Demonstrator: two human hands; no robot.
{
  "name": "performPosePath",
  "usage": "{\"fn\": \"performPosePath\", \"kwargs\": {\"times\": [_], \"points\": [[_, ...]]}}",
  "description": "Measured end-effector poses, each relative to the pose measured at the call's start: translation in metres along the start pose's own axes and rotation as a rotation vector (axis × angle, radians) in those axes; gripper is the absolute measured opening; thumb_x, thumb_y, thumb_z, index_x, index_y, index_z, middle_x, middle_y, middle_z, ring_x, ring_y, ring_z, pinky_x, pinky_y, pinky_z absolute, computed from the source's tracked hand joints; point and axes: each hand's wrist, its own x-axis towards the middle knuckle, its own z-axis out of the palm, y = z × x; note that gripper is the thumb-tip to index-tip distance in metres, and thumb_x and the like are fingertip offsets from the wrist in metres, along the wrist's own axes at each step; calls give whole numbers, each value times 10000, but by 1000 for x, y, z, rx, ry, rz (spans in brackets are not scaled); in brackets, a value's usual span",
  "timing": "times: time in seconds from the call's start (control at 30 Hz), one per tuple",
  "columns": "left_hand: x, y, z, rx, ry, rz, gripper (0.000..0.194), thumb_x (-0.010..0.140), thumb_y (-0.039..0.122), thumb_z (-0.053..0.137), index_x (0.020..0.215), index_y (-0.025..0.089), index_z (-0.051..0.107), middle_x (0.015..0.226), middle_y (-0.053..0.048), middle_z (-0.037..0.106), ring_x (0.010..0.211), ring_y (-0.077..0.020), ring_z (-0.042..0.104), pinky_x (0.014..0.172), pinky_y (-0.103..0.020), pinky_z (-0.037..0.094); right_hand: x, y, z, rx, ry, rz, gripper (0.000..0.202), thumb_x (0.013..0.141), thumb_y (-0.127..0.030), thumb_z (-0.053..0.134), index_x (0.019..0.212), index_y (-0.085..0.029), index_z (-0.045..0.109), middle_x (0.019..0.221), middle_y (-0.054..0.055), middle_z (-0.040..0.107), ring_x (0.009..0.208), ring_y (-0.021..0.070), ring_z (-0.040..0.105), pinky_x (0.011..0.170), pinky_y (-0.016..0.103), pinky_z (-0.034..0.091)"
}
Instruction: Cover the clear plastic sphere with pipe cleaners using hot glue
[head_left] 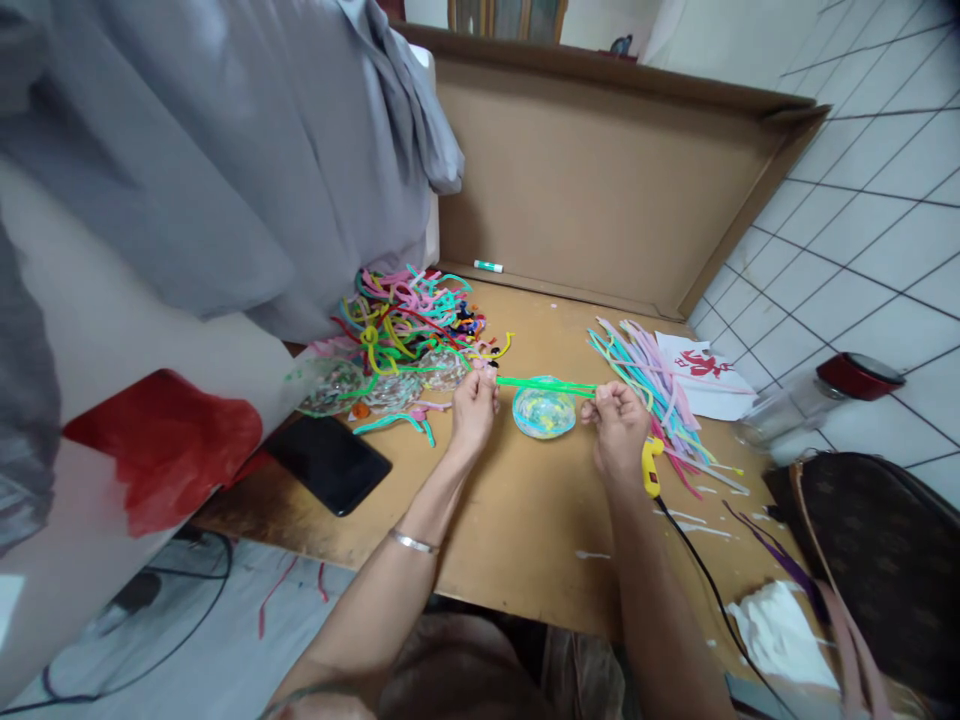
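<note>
Bright green fuzzy stems point(546, 386) stretch level between my two hands above the table point(525, 540). My left hand point(475, 402) pinches their left end, and my right hand point(618, 420) pinches the right end. Just under the stems sits a round, shallow coil piece point(545, 412) in blue and yellow. Several similar coiled discs point(395, 390) lie left of my left hand, beside a tangled heap of coloured stems point(409, 310). Beside my right hand are loose pastel stems point(656, 375) and a yellow glue gun point(651, 465), partly hidden by that hand.
A black phone point(330, 463) lies at the left. Cardboard point(600, 180) stands at the back, with a glue stick point(488, 266) before it. At right are a paper with a red figure point(705, 375), a bottle point(817, 395), white tissue point(780, 632), a dark bag point(885, 560) and a black cord point(705, 575).
</note>
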Motion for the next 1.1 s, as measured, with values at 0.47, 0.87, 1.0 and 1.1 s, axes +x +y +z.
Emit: {"fn": "performPosePath", "kwargs": {"times": [0.47,0.87,1.0,1.1], "points": [[-33,13,-8,96,-119,59,444,851,553,575,608,189,502,509,49,426,492,-97,352,519,-235,286,-27,-21,-23,58,-103,131,366,756,-489,716,819,-252,443,788,9,726,562,141,616,580,277,489],[-91,31,-3,252,-241,127,299,858,402,626,668,171,620,589,26,528,563,-100,430,575,-238,331,-110,-47,-1,-845,-241,-377,214,926,-306,494,1071,-232,634,1050,91,722,993,249,649,892,422,474],[-103,33,-4,17,-324,-88,467,831,590,599,636,165,595,572,22,503,513,-87,395,516,-235,319,-120,-41,3,-704,-207,-199,174,930,-300,496,865,-228,639,794,32,719,715,187,656,660,310,479],[-112,33,-5,-226,-276,-228,471,798,631,612,802,162,663,651,9,550,513,-83,418,497,-232,340,-124,-44,5,-604,-154,-133,148,893,-325,563,808,-227,635,720,8,702,649,170,634,624,291,470]]}}
